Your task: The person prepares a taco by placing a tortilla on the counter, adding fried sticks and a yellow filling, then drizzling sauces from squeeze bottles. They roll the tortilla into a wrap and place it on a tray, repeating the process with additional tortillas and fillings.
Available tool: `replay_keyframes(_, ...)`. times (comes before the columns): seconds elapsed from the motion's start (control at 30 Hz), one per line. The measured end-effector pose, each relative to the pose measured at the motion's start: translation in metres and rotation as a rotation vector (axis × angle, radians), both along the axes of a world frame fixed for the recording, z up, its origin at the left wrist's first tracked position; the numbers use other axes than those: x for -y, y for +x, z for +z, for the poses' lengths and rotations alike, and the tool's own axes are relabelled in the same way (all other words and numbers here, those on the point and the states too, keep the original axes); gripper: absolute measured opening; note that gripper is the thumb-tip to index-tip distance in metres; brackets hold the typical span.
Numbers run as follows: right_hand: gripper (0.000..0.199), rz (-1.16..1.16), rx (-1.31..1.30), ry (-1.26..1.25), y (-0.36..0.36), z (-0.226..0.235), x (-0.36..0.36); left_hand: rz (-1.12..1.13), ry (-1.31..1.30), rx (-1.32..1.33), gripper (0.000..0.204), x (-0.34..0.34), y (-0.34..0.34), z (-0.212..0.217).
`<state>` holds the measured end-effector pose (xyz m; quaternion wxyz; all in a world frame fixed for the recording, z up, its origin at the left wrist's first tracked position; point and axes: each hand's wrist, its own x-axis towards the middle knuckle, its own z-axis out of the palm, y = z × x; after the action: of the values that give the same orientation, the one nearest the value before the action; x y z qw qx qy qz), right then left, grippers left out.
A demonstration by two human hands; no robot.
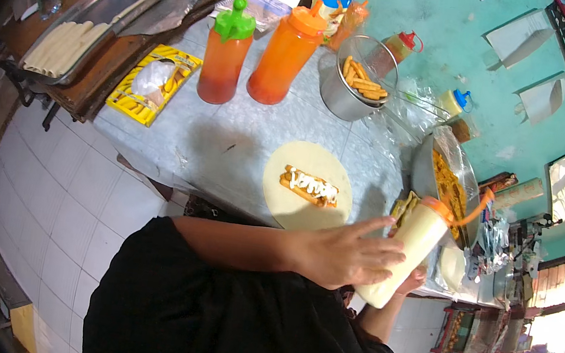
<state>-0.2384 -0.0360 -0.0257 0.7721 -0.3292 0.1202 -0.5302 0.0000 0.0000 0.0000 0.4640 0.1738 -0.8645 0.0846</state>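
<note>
A round flour tortilla (286, 205) lies flat on the pale tabletop (230, 143). A small row of fries with white sauce (309, 186) sits on its middle. To the right of the tortilla, both hands hold a cream squeeze bottle with an orange cap (418, 237), tilted with the nozzle up and to the right. My left hand (343, 253) is wrapped over the bottle's side. My right hand (412, 282) grips its base from below and is mostly hidden by the bottle.
At the back stand a red sauce bottle with a green cap (225, 51), an orange bottle (286, 51) and a metal basket of fries (359, 81). A yellow tray (154, 82) and a metal tray of rolled wraps (67, 47) lie left. A covered bowl of yellow food (449, 181) stands right.
</note>
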Motion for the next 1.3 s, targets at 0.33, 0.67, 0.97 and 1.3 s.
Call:
replay_keyframes(0.33,0.102,-1.036,-0.855,-0.681,0.016,-0.025,0.077,1.036,-0.012,-0.636,0.092,0.034,0.201,-0.014)
replay_keyframes(0.67,0.089,-0.958,-1.354,-0.845,0.034,-0.028,0.076,0.912,0.456,-0.762,0.103,0.049,0.251,-0.036)
replay_keyframes(0.97,0.058,-0.923,-1.081,-1.838,0.118,0.009,0.016,-0.521,1.419,-1.118,0.067,0.0,0.093,0.021)
replay_keyframes(1.3,0.036,-0.847,-0.703,-1.427,0.128,0.02,0.047,0.041,0.282,-0.681,0.08,-0.002,0.007,0.017)
